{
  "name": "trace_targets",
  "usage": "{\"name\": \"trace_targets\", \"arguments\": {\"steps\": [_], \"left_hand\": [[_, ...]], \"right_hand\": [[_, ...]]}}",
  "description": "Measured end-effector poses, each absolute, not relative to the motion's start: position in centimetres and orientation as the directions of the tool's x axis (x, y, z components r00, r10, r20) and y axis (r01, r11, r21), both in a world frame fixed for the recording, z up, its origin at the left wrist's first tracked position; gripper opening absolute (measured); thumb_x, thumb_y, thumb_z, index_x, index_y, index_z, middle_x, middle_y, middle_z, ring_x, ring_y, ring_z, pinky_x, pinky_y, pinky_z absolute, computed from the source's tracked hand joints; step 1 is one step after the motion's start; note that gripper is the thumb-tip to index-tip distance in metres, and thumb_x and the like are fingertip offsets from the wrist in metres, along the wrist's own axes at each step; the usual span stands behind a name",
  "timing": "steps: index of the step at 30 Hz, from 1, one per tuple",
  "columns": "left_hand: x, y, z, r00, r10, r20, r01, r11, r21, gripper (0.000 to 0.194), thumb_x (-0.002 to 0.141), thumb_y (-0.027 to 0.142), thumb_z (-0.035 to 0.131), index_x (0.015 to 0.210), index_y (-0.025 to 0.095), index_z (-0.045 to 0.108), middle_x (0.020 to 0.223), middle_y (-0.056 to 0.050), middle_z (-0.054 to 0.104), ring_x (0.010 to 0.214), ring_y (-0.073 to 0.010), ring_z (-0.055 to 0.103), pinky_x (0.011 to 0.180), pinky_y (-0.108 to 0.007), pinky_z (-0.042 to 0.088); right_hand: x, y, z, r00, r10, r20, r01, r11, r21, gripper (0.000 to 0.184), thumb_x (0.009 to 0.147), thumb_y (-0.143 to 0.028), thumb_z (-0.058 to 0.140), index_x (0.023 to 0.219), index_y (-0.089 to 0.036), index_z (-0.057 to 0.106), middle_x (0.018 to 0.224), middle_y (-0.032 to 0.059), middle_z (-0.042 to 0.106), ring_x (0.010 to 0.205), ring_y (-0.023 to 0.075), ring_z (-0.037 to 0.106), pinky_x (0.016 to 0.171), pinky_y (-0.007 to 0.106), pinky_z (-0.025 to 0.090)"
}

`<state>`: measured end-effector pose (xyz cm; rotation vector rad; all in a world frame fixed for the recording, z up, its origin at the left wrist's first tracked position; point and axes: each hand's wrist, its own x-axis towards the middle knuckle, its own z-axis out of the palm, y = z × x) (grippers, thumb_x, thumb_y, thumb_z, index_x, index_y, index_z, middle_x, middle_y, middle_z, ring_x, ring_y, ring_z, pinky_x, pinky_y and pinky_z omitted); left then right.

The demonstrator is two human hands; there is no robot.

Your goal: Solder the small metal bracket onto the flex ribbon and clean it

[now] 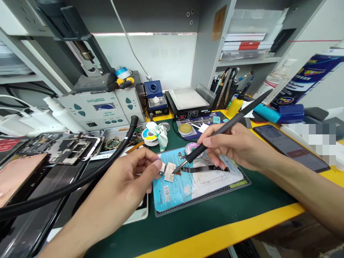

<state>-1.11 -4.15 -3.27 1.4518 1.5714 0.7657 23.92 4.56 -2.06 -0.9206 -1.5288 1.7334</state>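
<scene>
While the left hand (126, 182) pinches a small silver component (162, 168) between thumb and fingers, the right hand (228, 145) grasps a slim black pen-style tool (224, 129) in a writing grip. The tool's metal tip meets a pale rectangular patch (170, 172) adjoining the component, above a blue repair mat (168, 190) with a black rim. A black ribbon cable (204, 169) lies on the mat, just beside the tip, and a solder wire spool (192, 148) sits at the mat's far edge. Toward the far edge of the counter (215, 222) stand a soldering station (156, 98) and a heating plate (188, 102). A black hose (80, 184) crosses the counter's left side, near the left hand, beside a disassembled phone (61, 148).
</scene>
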Motion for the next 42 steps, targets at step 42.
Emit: {"name": "trace_targets", "arguments": {"steps": [42], "left_hand": [[-1.07,-4.11,-2.53,0.03,0.965,-0.262,0.437,0.223,0.872,0.033,0.092,0.056,0.056,0.09,0.023,0.059,0.078,0.002,0.065,0.059,-0.0121,0.054,0.049,-0.025,0.036]], "right_hand": [[23.65,3.99,-2.02,-0.493,0.867,-0.067,-0.114,-0.14,-0.984,0.01,0.076,-0.019,0.073,0.07,-0.014,0.067,0.049,0.0007,0.06,0.042,0.014,0.06,0.035,0.019,0.047]]}}
